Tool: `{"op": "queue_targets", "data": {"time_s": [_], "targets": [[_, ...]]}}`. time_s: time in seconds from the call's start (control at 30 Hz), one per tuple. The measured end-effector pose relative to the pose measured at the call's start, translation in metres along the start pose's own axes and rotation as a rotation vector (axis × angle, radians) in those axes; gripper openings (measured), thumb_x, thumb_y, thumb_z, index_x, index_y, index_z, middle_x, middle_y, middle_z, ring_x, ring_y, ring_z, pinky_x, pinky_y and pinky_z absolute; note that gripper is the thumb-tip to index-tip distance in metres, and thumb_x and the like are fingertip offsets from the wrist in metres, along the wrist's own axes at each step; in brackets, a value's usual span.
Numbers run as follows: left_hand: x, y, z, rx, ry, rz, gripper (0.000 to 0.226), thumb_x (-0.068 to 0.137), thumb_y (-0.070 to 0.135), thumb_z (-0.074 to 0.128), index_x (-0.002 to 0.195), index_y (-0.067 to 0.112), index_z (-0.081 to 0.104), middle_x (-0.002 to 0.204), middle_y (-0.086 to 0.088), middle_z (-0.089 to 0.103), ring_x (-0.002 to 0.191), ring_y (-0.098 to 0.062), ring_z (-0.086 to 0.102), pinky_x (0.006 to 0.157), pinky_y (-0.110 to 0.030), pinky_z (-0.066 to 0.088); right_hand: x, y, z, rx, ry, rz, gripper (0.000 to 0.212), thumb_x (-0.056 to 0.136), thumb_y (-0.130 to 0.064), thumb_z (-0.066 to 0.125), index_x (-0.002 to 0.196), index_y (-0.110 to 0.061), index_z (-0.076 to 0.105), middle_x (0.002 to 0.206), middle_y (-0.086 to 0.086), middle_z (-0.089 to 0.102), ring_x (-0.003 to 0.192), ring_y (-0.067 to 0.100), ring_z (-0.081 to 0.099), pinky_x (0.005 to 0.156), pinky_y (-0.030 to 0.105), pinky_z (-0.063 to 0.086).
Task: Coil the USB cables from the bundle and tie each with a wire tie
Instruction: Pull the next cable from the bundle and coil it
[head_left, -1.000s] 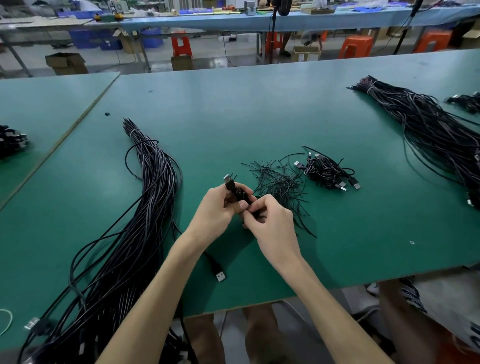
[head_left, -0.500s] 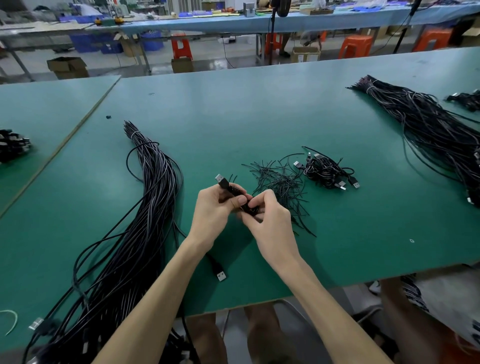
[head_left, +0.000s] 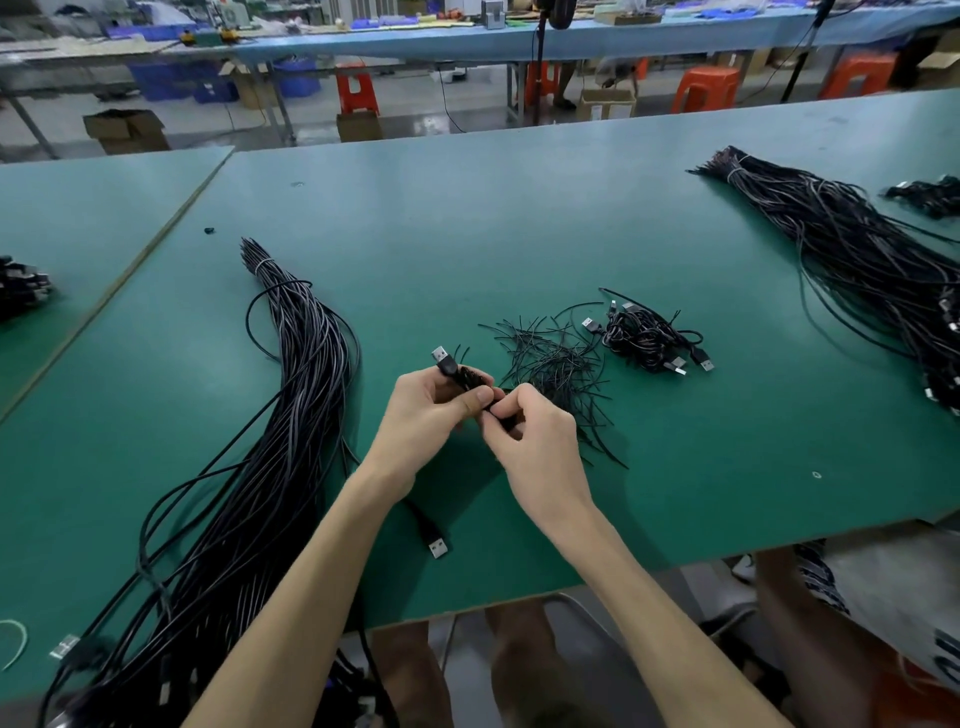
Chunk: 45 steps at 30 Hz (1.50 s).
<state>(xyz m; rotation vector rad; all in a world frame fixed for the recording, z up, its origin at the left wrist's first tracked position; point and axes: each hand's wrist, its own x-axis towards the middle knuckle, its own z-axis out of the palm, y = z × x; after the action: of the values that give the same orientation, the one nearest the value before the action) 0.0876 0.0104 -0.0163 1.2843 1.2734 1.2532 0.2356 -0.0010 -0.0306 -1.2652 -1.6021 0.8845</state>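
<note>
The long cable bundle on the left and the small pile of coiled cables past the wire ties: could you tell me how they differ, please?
The long bundle holds uncoiled cables lying stretched out; the small pile holds cables wound into short coils. The long bundle runs from mid-table to the near edge; the small pile is compact. Both are black USB cables lying on the green table.
</note>
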Motion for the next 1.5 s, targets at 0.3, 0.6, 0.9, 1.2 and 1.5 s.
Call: {"op": "queue_targets", "data": {"time_s": [0.3,0.6,0.9,1.2,1.5], "targets": [[0.002,0.009,-0.022,-0.260,-0.333,-0.027,0.024,0.093,0.010,0.066,0.116,0.008,0.074,0.097,-0.010,0.069,0.072,-0.016,0.058,0.076,-0.023,0.054,0.004,0.005,-0.013,0.487,-0.120,0.065,0.015,0.092,-0.011,0.076,0.087,0.000,0.067,0.075,0.009,0.075,0.059,0.016,0.064,0.061,0.025,0.053],[0.005,0.010,-0.029,-0.202,-0.429,-0.014,0.043,0.092,0.030,0.072,0.130,0.011,0.070,0.085,-0.005,0.063,0.074,-0.014,0.054,0.073,-0.022,0.043,0.005,0.001,-0.024,0.858,-0.411,0.198,0.012,0.093,-0.007,0.071,0.093,0.005,0.071,0.092,0.019,0.072,0.069,0.015,0.063,0.060,0.022,0.052],[-0.001,0.016,-0.030,-0.266,-0.431,-0.007,0.044,0.078,0.045,0.085,0.112,0.019,0.078,0.082,0.001,0.072,0.071,-0.013,0.062,0.078,-0.027,0.047,0.007,-0.004,-0.032,1.142,-0.667,0.392,0.025,0.100,-0.008,0.062,0.117,0.011,0.060,0.101,0.016,0.067,0.070,0.005,0.058,0.058,0.014,0.051],[-0.006,0.019,-0.016,-0.458,-0.510,0.048,0.041,0.094,0.030,0.068,0.132,0.014,0.068,0.134,-0.014,0.067,0.132,-0.038,0.057,0.107,-0.042,0.048,0.008,-0.006,-0.035,1.394,-0.782,0.492,0.031,0.098,-0.007,0.066,0.123,0.009,0.058,0.097,0.014,0.060,0.073,0.008,0.056,0.061,0.016,0.053],[-0.004,0.017,-0.010,-0.544,-0.547,0.026,0.042,0.085,0.038,0.078,0.122,0.019,0.073,0.109,0.005,0.074,0.116,-0.022,0.068,0.107,-0.039,0.049,0.006,-0.007,-0.038,1.540,-0.903,0.542,0.037,0.101,-0.001,0.059,0.133,-0.002,0.039,0.098,0.017,0.059,0.074,0.011,0.060,0.063,0.019,0.056]]}}
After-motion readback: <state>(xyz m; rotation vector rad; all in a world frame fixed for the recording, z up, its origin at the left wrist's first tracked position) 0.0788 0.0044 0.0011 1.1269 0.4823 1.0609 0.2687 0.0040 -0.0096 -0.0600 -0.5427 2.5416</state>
